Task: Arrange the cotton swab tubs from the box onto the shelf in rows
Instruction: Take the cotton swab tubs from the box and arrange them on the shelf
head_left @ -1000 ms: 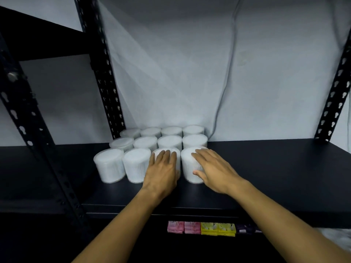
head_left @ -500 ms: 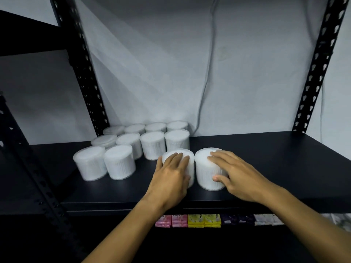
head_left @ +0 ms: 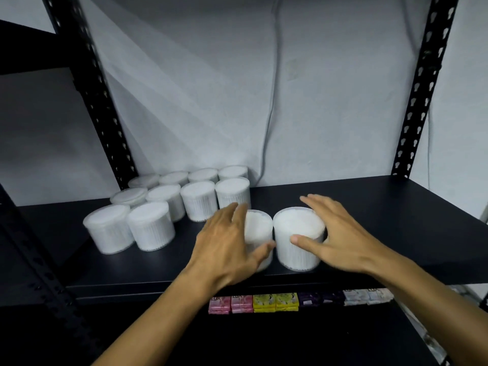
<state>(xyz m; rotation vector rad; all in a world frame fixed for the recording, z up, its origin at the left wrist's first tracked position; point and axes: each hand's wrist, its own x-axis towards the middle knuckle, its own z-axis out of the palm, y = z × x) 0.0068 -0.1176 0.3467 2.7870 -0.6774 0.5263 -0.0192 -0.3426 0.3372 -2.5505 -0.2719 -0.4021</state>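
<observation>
Left hand [head_left: 227, 244]: fingers spread, cupping the left near tub [head_left: 260, 233].
Right hand [head_left: 340, 239]: open, thumb and fingers around the right near tub [head_left: 298, 239].
Tubs: touching, near shelf [head_left: 383, 207] edge.
Stocked rows [head_left: 184, 199]: far left.

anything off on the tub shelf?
Two front tubs sit right of and forward of the front row pair, breaking the grid. Left hand and right hand are on them. Nothing spilled.
</observation>
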